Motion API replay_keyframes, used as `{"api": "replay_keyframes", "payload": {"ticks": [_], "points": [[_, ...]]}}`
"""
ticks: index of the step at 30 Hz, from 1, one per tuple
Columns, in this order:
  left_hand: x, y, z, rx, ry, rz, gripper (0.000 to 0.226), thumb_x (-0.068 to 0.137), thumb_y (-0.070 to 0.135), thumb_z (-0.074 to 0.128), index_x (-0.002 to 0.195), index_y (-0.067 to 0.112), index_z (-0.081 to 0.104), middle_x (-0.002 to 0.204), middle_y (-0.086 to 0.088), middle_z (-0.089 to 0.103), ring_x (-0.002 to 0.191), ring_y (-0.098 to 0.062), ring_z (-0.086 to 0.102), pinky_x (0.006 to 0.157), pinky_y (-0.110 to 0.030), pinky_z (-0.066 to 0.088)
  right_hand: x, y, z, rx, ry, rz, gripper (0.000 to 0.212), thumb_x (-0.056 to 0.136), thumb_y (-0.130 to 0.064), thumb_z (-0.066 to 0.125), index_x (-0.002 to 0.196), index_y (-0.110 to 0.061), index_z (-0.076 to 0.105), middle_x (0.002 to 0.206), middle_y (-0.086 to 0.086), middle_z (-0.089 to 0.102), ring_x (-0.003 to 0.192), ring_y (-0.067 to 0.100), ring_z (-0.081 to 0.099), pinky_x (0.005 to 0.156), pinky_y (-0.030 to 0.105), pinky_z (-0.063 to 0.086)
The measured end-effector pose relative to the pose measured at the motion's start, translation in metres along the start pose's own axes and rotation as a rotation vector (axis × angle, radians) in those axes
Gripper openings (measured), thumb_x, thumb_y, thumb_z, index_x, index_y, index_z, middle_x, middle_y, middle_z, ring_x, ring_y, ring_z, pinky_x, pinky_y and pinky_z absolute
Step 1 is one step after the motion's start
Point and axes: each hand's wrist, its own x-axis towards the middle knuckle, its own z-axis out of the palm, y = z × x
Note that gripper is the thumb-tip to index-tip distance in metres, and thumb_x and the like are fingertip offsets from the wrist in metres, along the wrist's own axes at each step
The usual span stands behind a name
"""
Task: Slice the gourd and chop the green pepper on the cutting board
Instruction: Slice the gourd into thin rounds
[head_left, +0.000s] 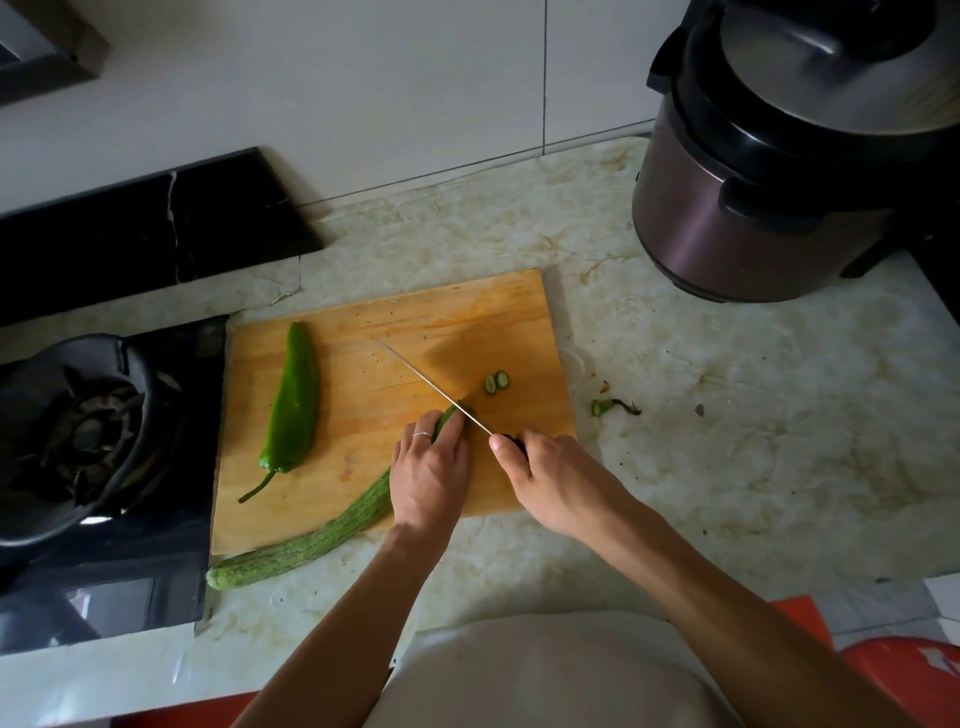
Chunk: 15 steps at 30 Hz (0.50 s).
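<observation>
- Gourd (311, 540) lay diagonal across cutting board (363, 332), tail overhanging board's near-left corner; mostly uncut.
- Green pepper (293, 400) on board's left, whole, untouched.
- Left hand (428, 478) gripped gourd mid-board.
- Right hand (540, 478) clasped knife (431, 384) w/ blade at gourd tip.
- 2 slices (496, 382) on board's right; approx just begun.

We noted a dark purple electric cooker (769, 171) with a black lid at 1 o'clock, standing on the pale marbled countertop (727, 415). At 9 o'clock sat a gas hob (171, 519) of black glass, its round burner (78, 431) ringed by a dark pan support. Behind it, at 10 o'clock, ran a black stone ledge (145, 234). A cut green stem scrap (613, 407) lay on the counter at 3 o'clock. White wall tiles (363, 78) filled 12 o'clock. Something orange-red (893, 670) showed at 5 o'clock.
</observation>
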Motion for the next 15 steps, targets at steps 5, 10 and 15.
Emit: {"api": "replay_keyframes", "payload": {"ticks": [5, 10, 15], "points": [[-0.001, -0.003, 0.003, 0.005, 0.008, 0.015, 0.028, 0.090, 0.018, 0.054, 0.112, 0.013, 0.071, 0.111, -0.008, 0.067, 0.094, -0.035, 0.060, 0.077, -0.042, 0.053, 0.003, -0.001, 0.000, -0.007, 0.000, 0.006, 0.044, 0.101, -0.058, 0.029, 0.085, -0.021, 0.046, 0.070, -0.002, 0.051, 0.059, 0.017, 0.052, 0.055, 0.032, 0.037], [-0.003, -0.001, 0.005, 0.001, 0.038, 0.001, 0.024, 0.090, 0.020, 0.056, 0.107, 0.014, 0.072, 0.108, -0.005, 0.067, 0.092, -0.032, 0.060, 0.075, -0.040, 0.053, 0.009, -0.002, 0.003, -0.027, 0.005, -0.029, 0.044, 0.101, -0.059, 0.028, 0.089, -0.021, 0.047, 0.075, 0.002, 0.056, 0.066, 0.025, 0.056, 0.059, 0.032, 0.039], [-0.001, -0.003, 0.005, 0.000, 0.014, 0.005, 0.017, 0.089, 0.014, 0.066, 0.105, 0.015, 0.071, 0.107, -0.004, 0.067, 0.094, -0.033, 0.060, 0.075, -0.041, 0.052, 0.012, -0.006, 0.005, -0.073, 0.013, -0.067, 0.041, 0.102, -0.056, 0.027, 0.092, -0.021, 0.045, 0.079, 0.002, 0.054, 0.068, 0.024, 0.052, 0.060, 0.031, 0.037]]}}
